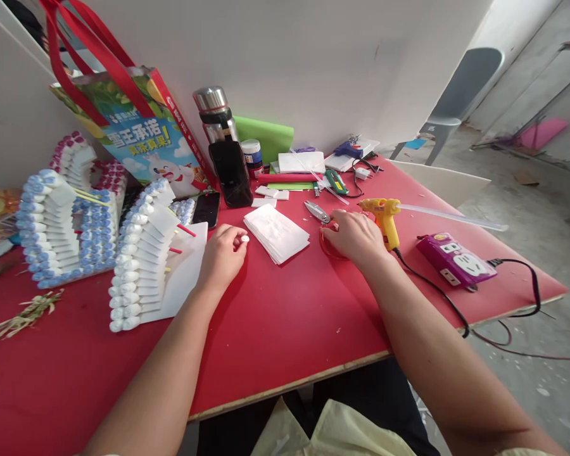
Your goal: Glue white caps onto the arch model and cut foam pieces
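My left hand [224, 256] is closed, with a small white rounded piece [245, 239] between thumb and fingertips. Right of it lies a stack of white paper sheets [276, 233]. My right hand [356, 235] bends down over a reddish ring-shaped item [331, 251], its fingers curled together; what they grip is hidden. A utility knife [316, 211] lies just beyond those fingers. Close by on the right rests a yellow hot glue gun [384, 218] with a clear glue stick [456, 216]. Left of my left hand stands a fan-shaped paper piece with white rosettes [129, 278] on a white board [192, 266].
Blue rosetted pieces [40, 231], a gift bag [156, 149], a flask [218, 120] and a black phone [206, 209] stand or lie leftward. A purple power socket [456, 259] with trailing cables sits near the right edge. White pieces [270, 193] lie behind the stack.
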Demonstrator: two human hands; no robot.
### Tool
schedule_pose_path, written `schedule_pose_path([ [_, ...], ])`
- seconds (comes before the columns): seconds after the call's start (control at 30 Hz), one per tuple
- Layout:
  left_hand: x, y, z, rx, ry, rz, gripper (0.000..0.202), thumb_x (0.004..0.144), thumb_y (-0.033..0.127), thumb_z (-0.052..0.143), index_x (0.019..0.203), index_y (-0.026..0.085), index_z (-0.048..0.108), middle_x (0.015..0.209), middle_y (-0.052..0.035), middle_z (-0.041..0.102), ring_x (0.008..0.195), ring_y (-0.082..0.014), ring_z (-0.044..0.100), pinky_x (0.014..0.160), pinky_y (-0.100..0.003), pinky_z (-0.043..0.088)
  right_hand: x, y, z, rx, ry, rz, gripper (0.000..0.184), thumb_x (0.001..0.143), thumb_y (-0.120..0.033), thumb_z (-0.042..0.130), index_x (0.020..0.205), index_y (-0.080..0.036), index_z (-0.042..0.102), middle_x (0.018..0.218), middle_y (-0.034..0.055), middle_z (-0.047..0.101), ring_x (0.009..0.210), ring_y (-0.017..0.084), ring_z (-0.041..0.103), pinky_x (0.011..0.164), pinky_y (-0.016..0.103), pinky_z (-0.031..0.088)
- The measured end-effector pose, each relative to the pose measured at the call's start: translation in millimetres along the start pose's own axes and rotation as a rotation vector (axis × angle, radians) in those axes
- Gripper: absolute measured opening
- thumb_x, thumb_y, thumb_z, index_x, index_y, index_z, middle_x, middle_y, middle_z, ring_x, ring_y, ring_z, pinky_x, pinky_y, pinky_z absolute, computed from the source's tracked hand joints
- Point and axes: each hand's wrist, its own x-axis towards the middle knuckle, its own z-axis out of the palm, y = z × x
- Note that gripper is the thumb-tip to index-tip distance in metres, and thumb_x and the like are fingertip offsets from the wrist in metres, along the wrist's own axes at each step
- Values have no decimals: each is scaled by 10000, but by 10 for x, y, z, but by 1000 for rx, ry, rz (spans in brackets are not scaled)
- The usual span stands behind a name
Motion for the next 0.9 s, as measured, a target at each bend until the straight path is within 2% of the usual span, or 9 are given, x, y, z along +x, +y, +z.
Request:
schedule_pose_path([
  [0.17,0,-14,25,6,-27,-57,183,787,201,638,962,176,686,959,-35,628,717,-138,595,728,-280,518,-5,7,-2,-17,2,-11,279,884,-432,542,997,-215,677,1014,117,703,943,289,664,634,312,419],
  [0.37,4,-19,11,-8,15,-16,185,872,247,577,931,166,732,940,-47,673,751,-150,623,744,-281,518,-35,-6,-29,-40,-9,-30,308,900,-451,532,964,-194,690,1016,141,699,962,297,664,661,320,445],
  [0.5,10,-26,12,-24,33,-29,180,866,235,591,860,193,766,909,-28,712,781,-159,650,754,-284,516,-42,-19,-32,-53,-9,-36,336,901,-479,531,985,-193,686,1042,147,689,974,300,661,681,331,459],
  [0.9,46,-127,35,-170,41,-198,85,755,227,683,743,215,766,842,2,733,763,-163,671,729,-271,526,-32,-25,-25,-37,-28,-19,361,904,-509,518,1031,-207,669,1078,148,656,972,292,656,710,342,483],
])
